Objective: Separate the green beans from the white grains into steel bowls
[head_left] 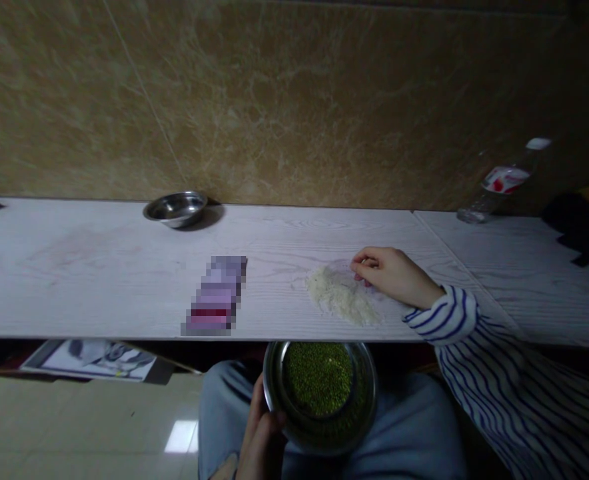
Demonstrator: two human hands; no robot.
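A metal bowl (371,380) of green mung beans (319,377) rests above my lap, just below the table's front edge. My left hand (267,427) grips its left rim. Over the table, my right hand (382,270) hovers at the right side of a small spread-out heap of white rice grains (342,293). Its thumb and fingers are curled together in a pinch; whatever may lie between them is too small to make out.
A pixelated flat rectangular thing (217,293) lies left of the rice. Near the wall stand an empty-looking metal bowl (174,217) and a clear plastic bottle (504,180). Something dark (579,223) lies at far right. Below the white table (84,280), an open drawer (94,360) shows.
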